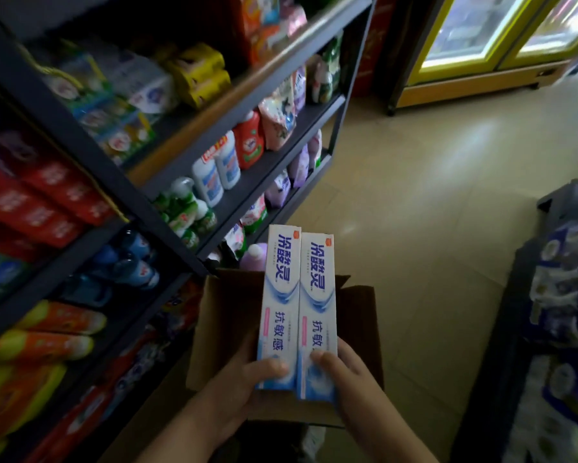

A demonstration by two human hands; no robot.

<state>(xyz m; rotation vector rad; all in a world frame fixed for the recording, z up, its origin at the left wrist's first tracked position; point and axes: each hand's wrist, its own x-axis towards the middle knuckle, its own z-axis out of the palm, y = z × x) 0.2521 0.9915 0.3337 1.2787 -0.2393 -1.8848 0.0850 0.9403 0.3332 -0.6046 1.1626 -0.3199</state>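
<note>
Two white-and-blue toothpaste boxes stand side by side, long ends pointing away from me, above an open brown cardboard box [220, 315]. My left hand [244, 385] grips the near end of the left toothpaste box [279, 295], thumb on its front face. My right hand [344, 372] grips the near end of the right toothpaste box [317, 305] in the same way. The two boxes touch along their long edges. What lies inside the cardboard box is hidden behind them.
A dark metal shelf rack [167, 202] fills the left, stocked with red toothpaste boxes [47, 195], bottles [214, 172] and pouches. Tiled floor [431, 195] runs ahead to a yellow-framed freezer [488, 45]. Blue-white packs [565, 295] stand at right.
</note>
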